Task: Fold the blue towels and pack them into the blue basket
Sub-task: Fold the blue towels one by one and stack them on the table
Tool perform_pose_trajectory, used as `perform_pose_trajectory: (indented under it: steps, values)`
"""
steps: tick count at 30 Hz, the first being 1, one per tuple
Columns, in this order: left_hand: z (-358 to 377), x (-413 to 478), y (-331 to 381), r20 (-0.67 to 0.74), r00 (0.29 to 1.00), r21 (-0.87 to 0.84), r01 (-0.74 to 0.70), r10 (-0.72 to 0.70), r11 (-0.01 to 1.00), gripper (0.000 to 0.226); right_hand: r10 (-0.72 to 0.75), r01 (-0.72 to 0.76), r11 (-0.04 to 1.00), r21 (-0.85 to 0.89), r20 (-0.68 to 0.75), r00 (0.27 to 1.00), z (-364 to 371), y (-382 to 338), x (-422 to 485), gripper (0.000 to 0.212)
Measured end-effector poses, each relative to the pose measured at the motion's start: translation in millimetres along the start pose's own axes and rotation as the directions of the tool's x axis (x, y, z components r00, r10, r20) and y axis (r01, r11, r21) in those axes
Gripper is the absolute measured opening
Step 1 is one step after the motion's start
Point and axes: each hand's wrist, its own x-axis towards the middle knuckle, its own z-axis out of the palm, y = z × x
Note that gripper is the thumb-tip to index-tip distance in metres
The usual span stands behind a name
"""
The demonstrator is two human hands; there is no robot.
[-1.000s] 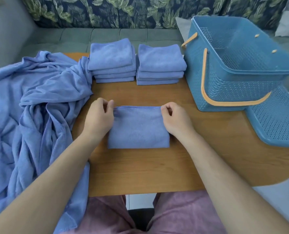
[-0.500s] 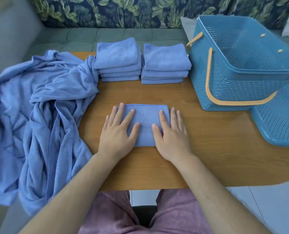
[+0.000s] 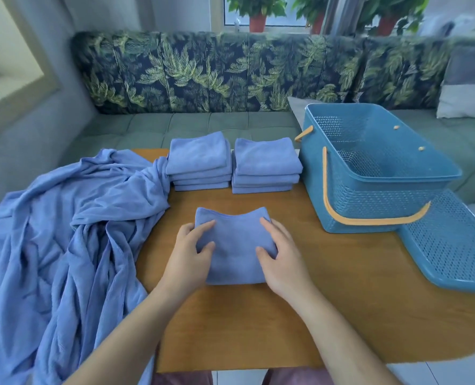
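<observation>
And there it was, the folded towel, right in the middle of the wooden table, caught between both hands! The left hand clasped its left side and the right hand clasped its right side. Each had its thumb and a finger lying on top of the cloth and its other fingers curled at the edge. The towel's far corners stood a little higher than the middle of its far edge.

Behind it, at the back of the table, sat two piles of folded towels, the left stack and the right stack, just beside each other. To the right stood the blue basket, with nothing showing inside it and its orange handle hanging down the near wall. Its lid lay at the table's right edge, close against the basket. A loose blue cloth spilled over the left end of the table.

Beyond ran a green sofa with a leaf-print back, a grey cushion at the far right, and potted plants at the window.
</observation>
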Motion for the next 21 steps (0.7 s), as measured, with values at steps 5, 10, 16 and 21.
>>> perform_pose_trajectory:
  steps: [5,10,16,21]
  values:
    - [-29,52,55,-0.008,0.998,-0.082,-0.057,0.056,0.995,0.052,-0.136,0.123,0.978,-0.171,-0.069,0.988,-34,-47,64,0.056]
    - [-24,153,107,0.008,0.986,0.067,-0.169,0.169,0.983,0.055,-0.148,0.076,0.904,-0.420,-0.141,0.979,-64,-95,157,0.053]
    - [22,239,108,0.092,0.977,0.229,-0.208,0.192,0.951,0.049,-0.030,-0.074,0.772,-0.631,-0.152,0.988,-60,-75,233,0.054]
    - [58,251,85,0.084,0.947,0.592,-0.298,0.310,0.749,0.032,-0.082,-0.046,0.658,-0.751,-0.133,0.988,-49,-45,245,0.050]
